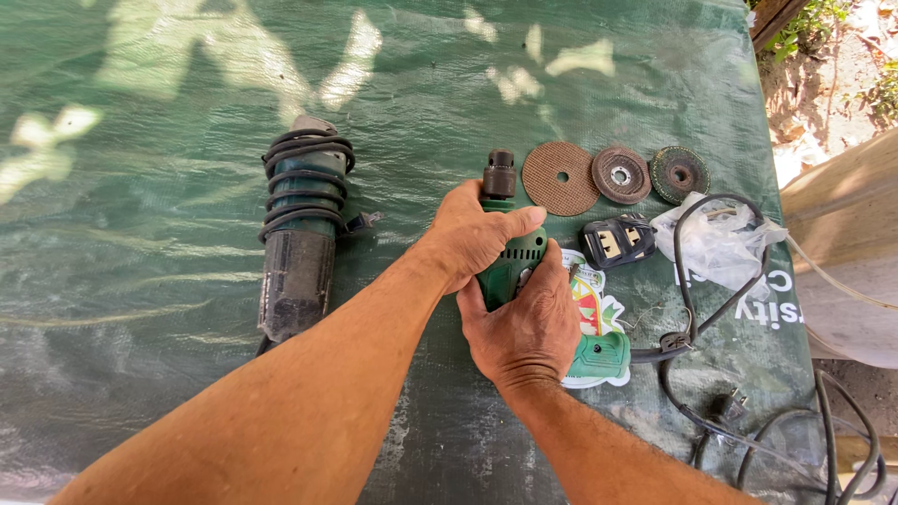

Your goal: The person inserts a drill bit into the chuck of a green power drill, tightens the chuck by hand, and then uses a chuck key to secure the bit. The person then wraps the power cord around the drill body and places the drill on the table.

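- Right hand (526,323) wrapped around handle of green drill (513,257), lying mid-tarp.
- Left hand (472,234) clamped over drill body, below black chuck (499,175).
- Probably steadying; next calls for firm hold.
- Beyond: three discs (561,178), grinder (301,229) left.

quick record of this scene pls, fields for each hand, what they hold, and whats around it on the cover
left hand: grips the front body of the green drill
right hand: wraps the drill's handle end
drill chuck: dark, bare, pointing away
surface: green tarp
left of drill: angle grinder, cord coiled round it
right of drill: three discs in a row, black plug adapter, clear plastic bag
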